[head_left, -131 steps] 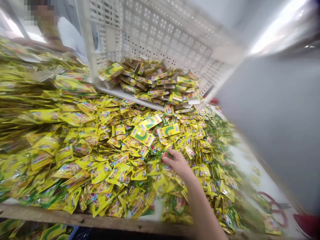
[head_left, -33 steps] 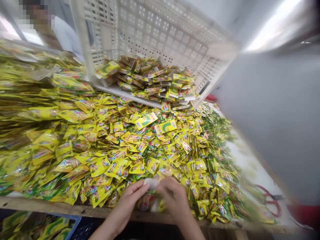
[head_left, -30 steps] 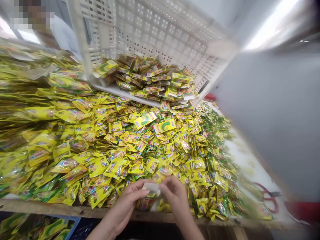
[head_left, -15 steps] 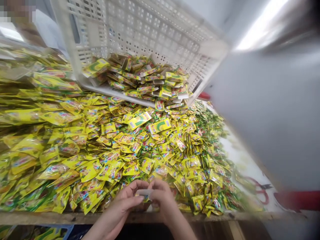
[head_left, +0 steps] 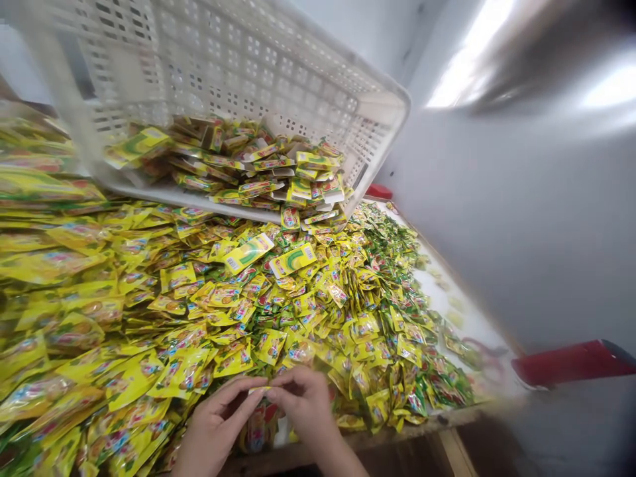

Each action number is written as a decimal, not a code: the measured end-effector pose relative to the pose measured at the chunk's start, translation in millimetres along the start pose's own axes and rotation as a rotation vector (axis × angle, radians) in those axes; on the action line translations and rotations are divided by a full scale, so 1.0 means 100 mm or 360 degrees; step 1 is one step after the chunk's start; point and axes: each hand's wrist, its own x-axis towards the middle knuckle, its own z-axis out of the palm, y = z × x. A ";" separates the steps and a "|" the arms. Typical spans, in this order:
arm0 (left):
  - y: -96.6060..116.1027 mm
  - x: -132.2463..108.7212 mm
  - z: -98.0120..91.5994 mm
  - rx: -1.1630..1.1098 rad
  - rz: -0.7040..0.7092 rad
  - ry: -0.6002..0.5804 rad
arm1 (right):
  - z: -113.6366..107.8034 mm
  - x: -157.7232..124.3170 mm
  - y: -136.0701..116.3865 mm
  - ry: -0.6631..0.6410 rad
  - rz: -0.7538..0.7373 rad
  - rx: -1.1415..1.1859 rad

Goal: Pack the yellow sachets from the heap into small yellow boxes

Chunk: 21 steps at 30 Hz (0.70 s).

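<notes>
My left hand [head_left: 216, 421] and my right hand [head_left: 307, 407] meet at the table's front edge, their fingertips pinched around a small yellow carton [head_left: 259, 390]. Only its narrow yellow-and-white end shows; the fingers cover most of it. Shiny yellow sachets [head_left: 228, 354] lie in a deep heap right in front of both hands. Two flat yellow-and-green cartons [head_left: 293, 260] rest on top of the heap farther back. Behind them a white plastic crate [head_left: 218, 211] lies tipped on its side, with many small cartons [head_left: 258, 189] spilling toward its open mouth.
Green sachets [head_left: 387, 238] mix into the heap's right side. Blurred red-handled scissors [head_left: 484, 351] lie on the white table top at right. A red object with a dark end [head_left: 571, 364] sits past the table edge. A grey wall [head_left: 521, 232] bounds the right side.
The view has swung to the right, so crate and heap appear farther left. Both hands keep the small carton pinched; its end now shows more yellow where a pale flap showed before.
</notes>
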 end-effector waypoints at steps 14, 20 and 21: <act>-0.26 -0.18 -0.07 0.0453 0.0704 -0.0077 | -0.23 -0.27 -0.22 -0.0385 -0.0610 -0.0653; -0.13 -0.18 0.01 0.0351 0.0483 -0.0146 | -0.26 0.08 -0.39 -0.0385 -0.0593 -0.0770; -0.09 -0.17 0.03 0.0314 0.0438 -0.0138 | -0.23 0.19 -0.42 -0.0326 -0.0611 -0.0869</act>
